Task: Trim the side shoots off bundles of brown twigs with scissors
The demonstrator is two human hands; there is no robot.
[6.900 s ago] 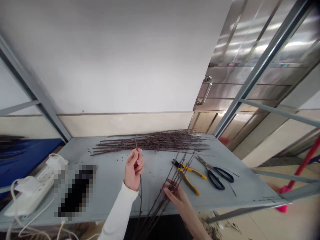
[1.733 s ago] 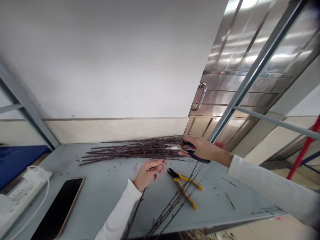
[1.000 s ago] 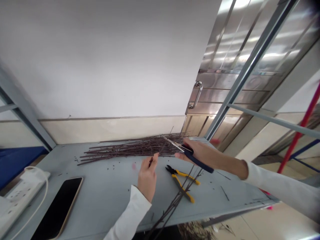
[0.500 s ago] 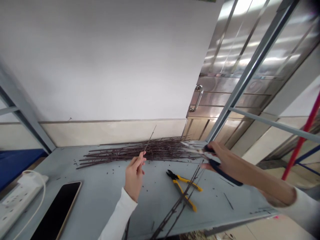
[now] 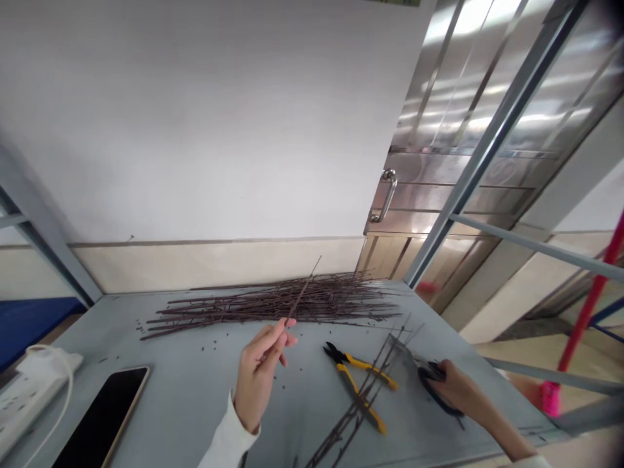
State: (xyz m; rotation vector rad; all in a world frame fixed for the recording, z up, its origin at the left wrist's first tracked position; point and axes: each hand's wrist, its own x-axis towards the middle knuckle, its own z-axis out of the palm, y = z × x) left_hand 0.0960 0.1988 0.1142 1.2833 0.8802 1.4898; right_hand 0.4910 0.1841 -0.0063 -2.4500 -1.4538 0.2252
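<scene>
The left hand (image 5: pixel 258 372) is raised over the middle of the table (image 5: pixel 195 396), its white-sleeved forearm coming up from the bottom edge and leaning to the right. The wrist is nearly in line with the forearm, the back of the hand faces the camera, and the fingers are curled. Thumb and forefinger are pinched together on a thin twig (image 5: pixel 305 289), which sticks up from the fingertips and slants right. Behind it, a pile of twigs (image 5: pixel 263 305) lies along the back of the table, near the wall.

The right hand (image 5: pixel 461 392) is lower and well off to the right. Its bare forearm slants in from the lower right, a white cuff just showing at the bottom edge. The fingers are closed around the handles of the scissors (image 5: pixel 427 376), whose blurred blades point away and to the left, towards the tips of some loose twigs (image 5: pixel 336 432). Whether the scissors touch the table I cannot tell.

Between the hands lie yellow-handled pliers (image 5: pixel 347 376), spread open, with the loose twigs crossing their handles. A phone (image 5: pixel 104 416) lies left of the left hand.
</scene>
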